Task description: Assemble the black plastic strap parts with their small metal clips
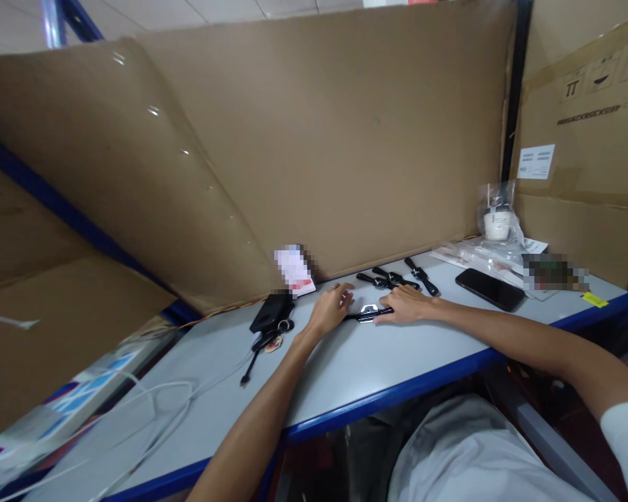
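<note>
A watch (369,312) lies flat on the grey table (377,362), with the left hand (331,307) and right hand (405,305) each holding one strap end, fingers loosely bent. More watches (395,279) lie just behind. A phone (489,288) sits to the right, a black pouch (272,312) to the left, and a cardboard wall (345,139) stands close behind.

The single head-worn camera looked forward and down from above the person's chest, close over the near edge of the grey, blue-rimmed workbench (377,362), facing the brown cardboard wall (356,139) along its far edge; the left hand (332,308) and right hand (405,305) sat mid-frame.
</note>
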A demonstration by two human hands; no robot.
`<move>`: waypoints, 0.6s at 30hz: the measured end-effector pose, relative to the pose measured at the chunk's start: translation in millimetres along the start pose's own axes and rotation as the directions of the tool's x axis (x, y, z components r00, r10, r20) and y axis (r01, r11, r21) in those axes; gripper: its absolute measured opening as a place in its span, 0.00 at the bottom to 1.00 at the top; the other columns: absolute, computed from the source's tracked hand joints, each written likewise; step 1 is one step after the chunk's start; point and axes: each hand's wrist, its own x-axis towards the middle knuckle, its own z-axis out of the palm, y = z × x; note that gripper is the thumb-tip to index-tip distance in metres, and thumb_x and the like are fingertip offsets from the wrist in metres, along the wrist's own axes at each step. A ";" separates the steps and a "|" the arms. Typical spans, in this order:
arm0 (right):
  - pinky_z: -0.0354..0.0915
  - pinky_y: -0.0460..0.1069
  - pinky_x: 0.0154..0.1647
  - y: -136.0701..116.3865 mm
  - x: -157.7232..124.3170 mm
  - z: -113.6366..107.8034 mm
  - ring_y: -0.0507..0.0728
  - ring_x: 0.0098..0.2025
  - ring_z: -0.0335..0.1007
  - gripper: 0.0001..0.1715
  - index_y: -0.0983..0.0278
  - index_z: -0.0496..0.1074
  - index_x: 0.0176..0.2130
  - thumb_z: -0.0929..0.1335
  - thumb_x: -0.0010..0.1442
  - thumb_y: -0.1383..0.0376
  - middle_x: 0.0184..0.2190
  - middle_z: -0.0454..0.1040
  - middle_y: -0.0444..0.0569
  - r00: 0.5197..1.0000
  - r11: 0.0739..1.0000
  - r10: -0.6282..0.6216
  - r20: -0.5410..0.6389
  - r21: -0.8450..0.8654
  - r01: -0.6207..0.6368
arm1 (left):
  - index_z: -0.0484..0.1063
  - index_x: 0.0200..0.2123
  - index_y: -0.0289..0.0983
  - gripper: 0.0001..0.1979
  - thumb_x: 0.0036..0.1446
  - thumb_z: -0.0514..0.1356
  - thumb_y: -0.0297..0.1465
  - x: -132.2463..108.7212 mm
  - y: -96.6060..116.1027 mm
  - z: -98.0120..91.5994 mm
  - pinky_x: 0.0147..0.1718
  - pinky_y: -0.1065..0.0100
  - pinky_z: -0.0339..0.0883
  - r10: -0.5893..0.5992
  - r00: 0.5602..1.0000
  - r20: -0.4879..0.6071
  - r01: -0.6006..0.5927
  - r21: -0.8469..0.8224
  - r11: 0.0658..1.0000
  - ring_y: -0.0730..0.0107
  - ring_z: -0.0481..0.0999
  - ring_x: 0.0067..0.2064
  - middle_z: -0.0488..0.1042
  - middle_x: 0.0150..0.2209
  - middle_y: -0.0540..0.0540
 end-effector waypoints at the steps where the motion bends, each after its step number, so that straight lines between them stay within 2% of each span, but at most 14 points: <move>1: 0.61 0.49 0.38 0.4 -0.4 -1.1 0.63 0.39 0.77 0.32 0.65 0.79 0.45 0.64 0.66 0.41 0.36 0.82 0.56 1.000 0.999 -0.026 0.003 -0.019 0.026 | 0.74 0.51 0.37 0.16 0.66 0.51 0.31 0.6 0.1 0.9 0.39 0.68 0.67 0.025 1.000 0.001 -0.025 -0.005 1.000 0.65 0.76 0.38 0.77 0.44 0.42; 4: 0.61 0.50 0.38 0.5 -0.6 -4.2 0.63 0.39 0.78 0.30 0.66 0.77 0.49 0.63 0.70 0.46 0.38 0.81 0.58 0.995 0.993 -0.096 0.026 -0.073 0.098 | 0.77 0.47 0.37 0.16 0.66 0.50 0.30 2.8 0.6 2.1 0.39 0.67 0.68 0.064 0.998 -0.006 -0.064 0.000 0.998 0.65 0.76 0.38 0.77 0.43 0.42; 8: 0.61 0.50 0.38 -3.1 -0.5 -5.9 0.62 0.38 0.79 0.30 0.68 0.78 0.45 0.56 0.75 0.53 0.37 0.81 0.60 0.994 0.988 -0.107 0.032 -0.108 0.110 | 0.78 0.44 0.36 0.16 0.64 0.50 0.28 5.0 -4.8 -0.7 0.38 0.66 0.68 0.036 0.989 -0.145 -0.038 -0.008 0.999 0.62 0.77 0.39 0.78 0.41 0.41; 12: 0.62 0.50 0.36 -8.5 -3.8 -5.1 0.62 0.38 0.78 0.26 0.66 0.74 0.53 0.59 0.74 0.52 0.37 0.82 0.57 0.976 0.961 -0.216 0.036 -0.168 0.219 | 0.78 0.43 0.36 0.15 0.63 0.51 0.29 5.0 -10.4 -4.6 0.37 0.65 0.68 0.024 0.969 -0.246 -0.028 -0.009 1.000 0.61 0.77 0.37 0.80 0.41 0.42; 15: 0.63 0.50 0.36 -14.7 -7.5 -2.6 0.62 0.37 0.78 0.30 0.65 0.71 0.56 0.60 0.72 0.46 0.38 0.81 0.56 0.971 0.958 -0.238 0.026 -0.158 0.239 | 0.77 0.43 0.36 0.14 0.64 0.51 0.30 3.6 -6.7 -4.4 0.38 0.64 0.68 0.060 0.978 -0.199 -0.064 -0.016 0.998 0.62 0.78 0.36 0.80 0.41 0.42; 18: 0.64 0.51 0.36 -22.3 -9.1 1.2 0.63 0.39 0.77 0.33 0.66 0.71 0.53 0.64 0.67 0.42 0.42 0.80 0.57 0.991 0.990 -0.124 -0.054 -0.067 0.120 | 0.77 0.43 0.37 0.15 0.67 0.51 0.33 1.6 3.9 -2.4 0.40 0.64 0.69 0.136 0.985 -0.108 -0.141 -0.045 0.989 0.61 0.78 0.39 0.79 0.41 0.42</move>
